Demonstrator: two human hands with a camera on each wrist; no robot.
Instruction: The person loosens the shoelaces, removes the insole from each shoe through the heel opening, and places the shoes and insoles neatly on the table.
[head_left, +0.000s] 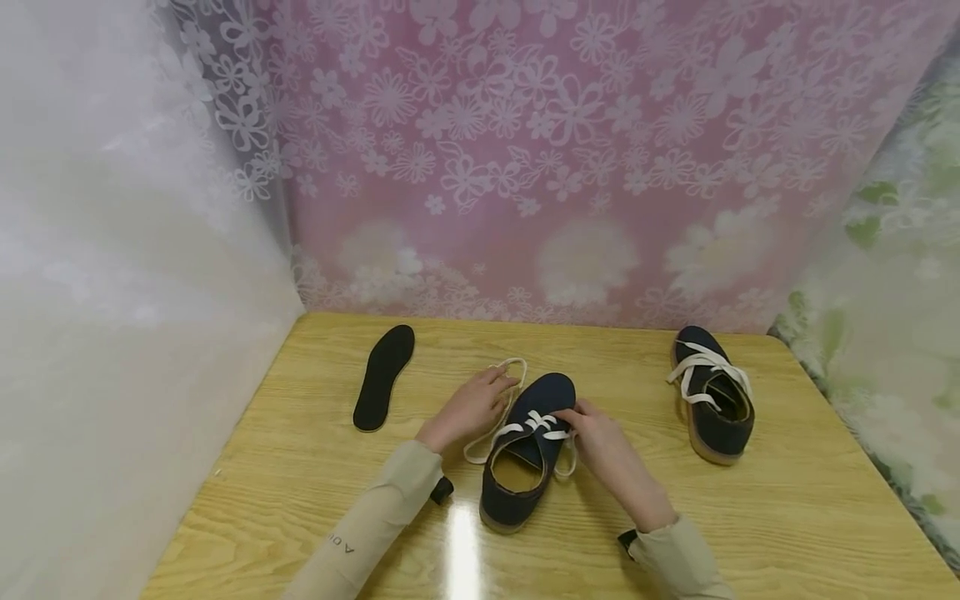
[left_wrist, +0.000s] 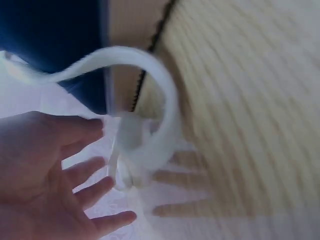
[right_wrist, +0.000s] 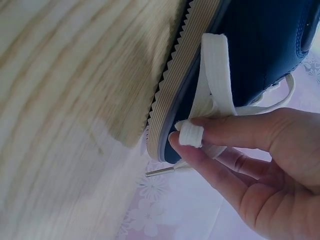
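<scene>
Draped booth: floral curtains, wooden table

The worktop has yellowish wood grain and a bright streak of glare on its near side. A black insole lies flat at far left; a navy shoe stands sole-down mid-surface, and a second shoe stands at far right.

Short dark lettering on the left sleeve, not clearly legible.
</scene>
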